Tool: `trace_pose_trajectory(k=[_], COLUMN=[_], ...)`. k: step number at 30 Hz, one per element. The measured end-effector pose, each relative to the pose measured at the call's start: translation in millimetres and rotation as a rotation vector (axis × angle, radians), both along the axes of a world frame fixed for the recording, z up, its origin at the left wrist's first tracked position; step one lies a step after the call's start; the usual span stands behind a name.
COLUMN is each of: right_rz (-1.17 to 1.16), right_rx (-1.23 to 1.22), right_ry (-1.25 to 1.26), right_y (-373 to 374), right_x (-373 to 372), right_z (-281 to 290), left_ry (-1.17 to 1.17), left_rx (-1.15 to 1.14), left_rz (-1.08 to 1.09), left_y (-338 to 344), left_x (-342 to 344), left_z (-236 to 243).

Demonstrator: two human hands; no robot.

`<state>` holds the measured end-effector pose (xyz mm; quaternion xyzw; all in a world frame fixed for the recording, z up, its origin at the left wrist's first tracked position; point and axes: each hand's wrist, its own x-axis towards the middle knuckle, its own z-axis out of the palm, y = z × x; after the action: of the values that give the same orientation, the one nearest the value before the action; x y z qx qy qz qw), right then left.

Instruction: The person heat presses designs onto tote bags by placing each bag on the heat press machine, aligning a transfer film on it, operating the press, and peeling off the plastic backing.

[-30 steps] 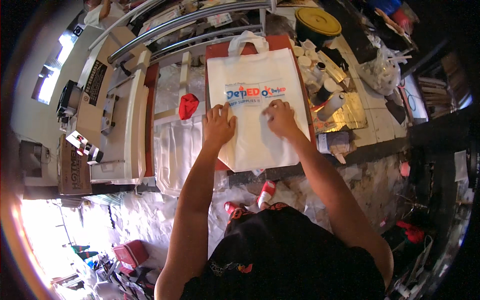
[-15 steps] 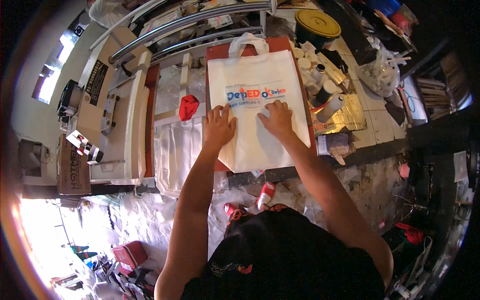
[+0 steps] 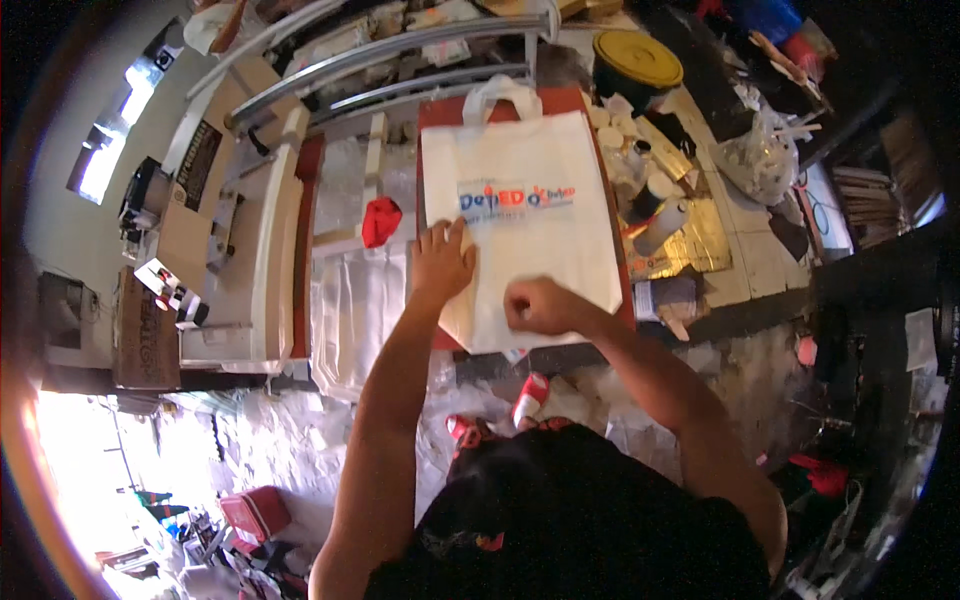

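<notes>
One right hand [image 3: 540,306] lower, seemingly curled

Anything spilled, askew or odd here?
Yes: pale sheets lie strewn across the floor, looking more like litter than anything laid out on purpose. The white bag lies flat, with no spill or tear that I can see.

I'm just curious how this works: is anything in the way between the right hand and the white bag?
Nothing visible: the right hand is curled over the lower part of the white bag; contact is unclear. The left hand is at its left edge, and the crumpled red item lies clear to the left.
</notes>
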<state>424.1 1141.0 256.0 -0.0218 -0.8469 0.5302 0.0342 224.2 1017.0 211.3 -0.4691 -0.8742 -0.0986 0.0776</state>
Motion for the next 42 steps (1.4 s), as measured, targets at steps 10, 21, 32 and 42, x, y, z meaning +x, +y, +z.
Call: trace_pose_trajectory(k=[10,21,32,42], right_rz=[-0.498,-0.477,0.255,-0.358], right_rx=[0.643,0.674,0.091,0.575], right_ry=[0.317,0.035,-0.401,0.136], right_y=[84,69,5,54], right_x=[-4,-44,5,-13], right_z=[-21,-43,25,-36], left_ry=[-0.089,-0.061,-0.069,-0.069], left_rx=[-0.029,0.016,-0.002,-0.011], left_rz=[-0.005,-0.014,0.015,0.002], left_y=[6,4,-3,5], left_x=[3,0,-1,3], left_z=[11,8,8,7])
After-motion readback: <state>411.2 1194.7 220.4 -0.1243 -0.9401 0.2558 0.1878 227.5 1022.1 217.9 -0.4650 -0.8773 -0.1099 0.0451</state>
